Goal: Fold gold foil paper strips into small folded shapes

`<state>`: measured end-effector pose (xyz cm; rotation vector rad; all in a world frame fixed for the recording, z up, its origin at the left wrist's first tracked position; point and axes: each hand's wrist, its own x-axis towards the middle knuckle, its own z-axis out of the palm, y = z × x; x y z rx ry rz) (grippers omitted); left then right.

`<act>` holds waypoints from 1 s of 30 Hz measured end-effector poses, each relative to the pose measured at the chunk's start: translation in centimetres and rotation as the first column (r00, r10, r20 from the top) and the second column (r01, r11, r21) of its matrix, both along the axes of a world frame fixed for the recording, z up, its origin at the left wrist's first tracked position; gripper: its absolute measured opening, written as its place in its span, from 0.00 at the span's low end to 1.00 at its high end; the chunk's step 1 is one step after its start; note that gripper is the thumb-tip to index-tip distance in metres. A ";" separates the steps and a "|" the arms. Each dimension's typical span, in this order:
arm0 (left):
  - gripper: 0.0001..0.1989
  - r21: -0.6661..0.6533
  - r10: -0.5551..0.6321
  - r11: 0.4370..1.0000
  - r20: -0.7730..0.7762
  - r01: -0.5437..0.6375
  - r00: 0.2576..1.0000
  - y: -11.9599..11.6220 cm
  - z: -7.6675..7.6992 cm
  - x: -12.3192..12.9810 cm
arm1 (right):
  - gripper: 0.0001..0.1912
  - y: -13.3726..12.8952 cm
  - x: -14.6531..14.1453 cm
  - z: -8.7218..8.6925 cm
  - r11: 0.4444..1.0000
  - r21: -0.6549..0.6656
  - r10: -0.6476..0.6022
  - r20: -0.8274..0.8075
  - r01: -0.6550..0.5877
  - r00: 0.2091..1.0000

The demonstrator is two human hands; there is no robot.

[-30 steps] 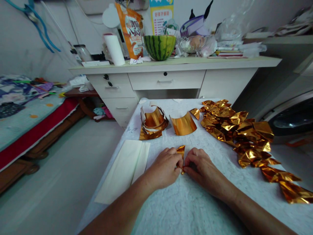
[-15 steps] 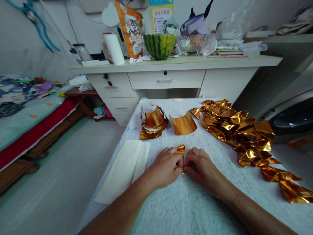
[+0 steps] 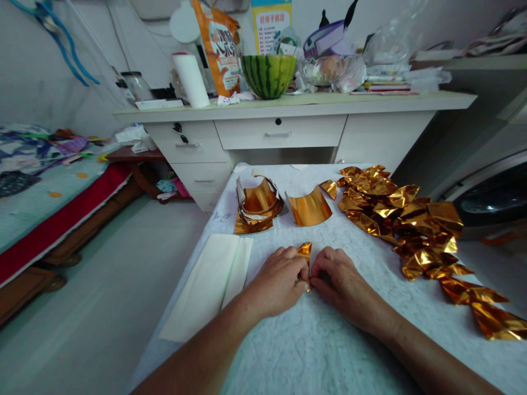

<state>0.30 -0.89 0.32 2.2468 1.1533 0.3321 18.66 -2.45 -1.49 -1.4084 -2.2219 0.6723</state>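
Observation:
Between my hands, at the middle of the cloth-covered table (image 3: 329, 351), is a small piece of gold foil paper (image 3: 305, 250), mostly hidden by my fingers. My left hand (image 3: 282, 280) is closed, pinching the foil from the left. My right hand (image 3: 338, 281) is closed too, its thumb and fingertips pinched together at the foil's right edge. Beyond my hands lies a curved gold foil sheet (image 3: 309, 207). To its left sits a curled stack of foil sheets (image 3: 259, 206). Pale paper sheets (image 3: 206, 282) lie by my left forearm.
A heap of folded gold foil pieces (image 3: 395, 208) spreads along the table's right side. Behind the table stands a white desk (image 3: 284, 129) holding a half watermelon (image 3: 268, 75) and an orange snack bag (image 3: 222, 52). A bed (image 3: 53, 203) is at left, a washing machine (image 3: 494, 186) at right.
Both hands stay almost in place on the foil, with only a tiny shift of the fingertips. The foil tip below them shows slightly less. The view has tilted a little.

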 end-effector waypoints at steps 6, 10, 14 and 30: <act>0.03 -0.011 0.004 1.000 -0.004 -0.004 1.000 0.0 0.2 0.0 | 0.06 0.0 0.0 0.0 1.000 0.010 0.008 0.007 -0.008 1.000; 0.03 -0.002 0.007 1.000 -0.005 -0.007 1.000 0.0 0.0 0.0 | 0.05 0.0 -0.1 0.1 1.000 0.006 -0.002 0.016 0.002 1.000; 0.03 0.006 0.010 1.000 -0.001 -0.010 1.000 0.0 -0.2 0.0 | 0.04 0.0 -0.1 0.0 1.000 0.011 -0.018 0.024 0.018 1.000; 0.04 0.025 0.042 0.999 -0.017 -0.042 0.999 -0.2 -0.1 0.5 | 0.03 -0.4 -0.2 -0.2 0.996 0.071 -0.068 0.113 0.060 0.991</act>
